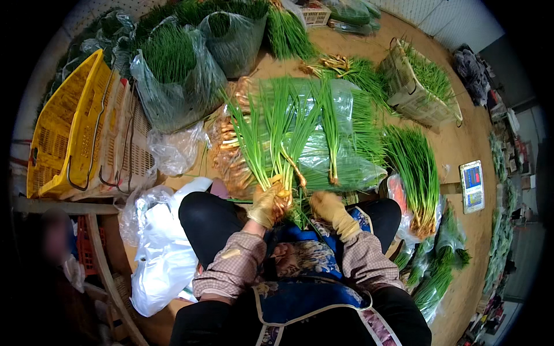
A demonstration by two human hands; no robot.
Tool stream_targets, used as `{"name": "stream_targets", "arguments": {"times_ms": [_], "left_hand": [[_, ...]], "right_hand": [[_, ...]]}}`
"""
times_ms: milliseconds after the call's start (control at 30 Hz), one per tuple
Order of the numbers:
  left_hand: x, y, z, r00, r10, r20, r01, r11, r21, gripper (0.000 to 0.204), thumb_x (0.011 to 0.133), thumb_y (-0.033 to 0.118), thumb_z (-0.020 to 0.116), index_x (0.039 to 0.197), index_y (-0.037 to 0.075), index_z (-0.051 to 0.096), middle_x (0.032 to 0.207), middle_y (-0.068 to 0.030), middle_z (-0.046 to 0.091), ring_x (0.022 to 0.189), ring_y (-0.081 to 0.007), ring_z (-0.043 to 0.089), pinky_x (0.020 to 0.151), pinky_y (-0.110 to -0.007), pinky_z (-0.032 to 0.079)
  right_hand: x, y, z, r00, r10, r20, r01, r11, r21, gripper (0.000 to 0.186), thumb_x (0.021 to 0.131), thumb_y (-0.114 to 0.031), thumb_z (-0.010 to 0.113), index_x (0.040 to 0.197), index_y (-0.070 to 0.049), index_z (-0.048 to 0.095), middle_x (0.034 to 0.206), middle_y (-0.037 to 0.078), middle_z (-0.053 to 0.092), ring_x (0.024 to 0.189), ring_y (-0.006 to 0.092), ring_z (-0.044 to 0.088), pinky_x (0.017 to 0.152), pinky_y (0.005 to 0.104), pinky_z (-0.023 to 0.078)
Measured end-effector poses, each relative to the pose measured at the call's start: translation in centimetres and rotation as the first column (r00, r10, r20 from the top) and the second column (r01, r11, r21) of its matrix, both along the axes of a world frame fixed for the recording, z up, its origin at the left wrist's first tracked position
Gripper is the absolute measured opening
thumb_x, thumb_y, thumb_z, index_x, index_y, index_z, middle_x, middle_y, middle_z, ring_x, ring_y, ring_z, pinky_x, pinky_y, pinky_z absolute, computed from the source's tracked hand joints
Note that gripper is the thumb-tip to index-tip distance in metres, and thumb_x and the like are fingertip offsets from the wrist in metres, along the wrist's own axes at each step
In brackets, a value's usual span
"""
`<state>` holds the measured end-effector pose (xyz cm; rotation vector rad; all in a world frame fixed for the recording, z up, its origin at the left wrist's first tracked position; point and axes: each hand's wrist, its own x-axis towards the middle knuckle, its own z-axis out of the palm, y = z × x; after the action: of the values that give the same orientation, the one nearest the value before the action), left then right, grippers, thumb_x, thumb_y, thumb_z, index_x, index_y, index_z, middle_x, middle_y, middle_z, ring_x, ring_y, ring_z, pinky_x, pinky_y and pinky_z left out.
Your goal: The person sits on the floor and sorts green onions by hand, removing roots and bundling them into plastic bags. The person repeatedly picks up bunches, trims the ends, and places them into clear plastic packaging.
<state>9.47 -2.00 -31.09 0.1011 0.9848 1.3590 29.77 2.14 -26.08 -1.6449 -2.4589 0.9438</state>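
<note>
My left hand (264,206), in a pale yellow glove, is closed round the root ends of a bunch of green onions (277,130). Their long green leaves fan out away from me, and brownish bulbs show by my fingers. My right hand (330,211), gloved too and slightly blurred, is curled just to the right; whatever its fingers hold is hidden. Loose green leaves (300,212) hang between the two hands. Beyond them lies a wide pile of green onions on clear plastic (323,155), bulbs mostly to the left. A small separate bunch (330,135) rests on top.
At the left stand a yellow crate (60,130) and a pale crate (124,138). Plastic bags of greens (179,81) line the far left. A cream basket (424,86), a large bunch (414,179) and a scale (472,186) are on the right. White plastic bags (164,248) lie near my left knee.
</note>
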Motion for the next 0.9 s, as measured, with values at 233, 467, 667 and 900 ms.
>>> {"name": "stream_targets", "arguments": {"times_ms": [233, 467, 667, 900], "left_hand": [[0.7, 1.2, 1.0, 0.972, 0.174, 0.158, -0.162, 0.983, -0.086, 0.011, 0.09, 0.011, 0.055, 0.098, 0.005, 0.054, 0.079, -0.01, 0.062, 0.073, -0.024, 0.064, 0.057, -0.037, 0.056], [1.2, 1.7, 1.1, 0.833, -0.051, 0.552, 0.085, 0.996, -0.037, 0.029, 0.092, 0.033, 0.047, 0.092, 0.004, 0.055, 0.098, -0.0144, 0.064, 0.084, -0.0281, 0.063, 0.072, -0.041, 0.053], [0.8, 1.2, -1.2, 0.838, -0.254, 0.482, 0.181, 0.964, 0.193, 0.049, 0.091, 0.035, 0.051, 0.125, 0.0, 0.048, 0.123, -0.0199, 0.053, 0.106, -0.0363, 0.056, 0.09, -0.046, 0.048], [1.2, 0.9, 1.6, 0.652, -0.266, 0.71, 0.11, 0.96, 0.258, 0.053, 0.091, 0.026, 0.05, 0.131, -0.006, 0.037, 0.127, -0.0332, 0.043, 0.104, -0.0375, 0.055, 0.085, -0.042, 0.049]], "right_hand": [[-5.9, 3.9, 1.9, 0.965, -0.254, -0.063, 0.247, 0.963, -0.11, 0.038, 0.085, -0.035, 0.056, 0.103, -0.002, 0.057, 0.095, 0.024, 0.061, 0.092, 0.0389, 0.058, 0.08, 0.0438, 0.045], [-4.7, 2.8, 1.8, 0.688, -0.484, -0.541, 0.21, 0.846, -0.49, 0.033, 0.09, -0.027, 0.053, 0.105, 0.002, 0.056, 0.09, 0.012, 0.061, 0.084, 0.0186, 0.056, 0.075, 0.0317, 0.044], [-3.4, 1.5, 10.0, 0.265, -0.712, -0.65, 0.177, 0.699, -0.693, 0.022, 0.09, -0.021, 0.054, 0.098, -0.001, 0.057, 0.091, 0.009, 0.061, 0.08, 0.0155, 0.058, 0.076, 0.0274, 0.046], [-1.9, 3.6, 17.2, -0.086, -0.289, -0.954, 0.331, 0.894, -0.301, 0.03, 0.091, -0.024, 0.057, 0.102, 0.005, 0.055, 0.09, 0.01, 0.063, 0.07, 0.0099, 0.055, 0.072, 0.0243, 0.049]]}}
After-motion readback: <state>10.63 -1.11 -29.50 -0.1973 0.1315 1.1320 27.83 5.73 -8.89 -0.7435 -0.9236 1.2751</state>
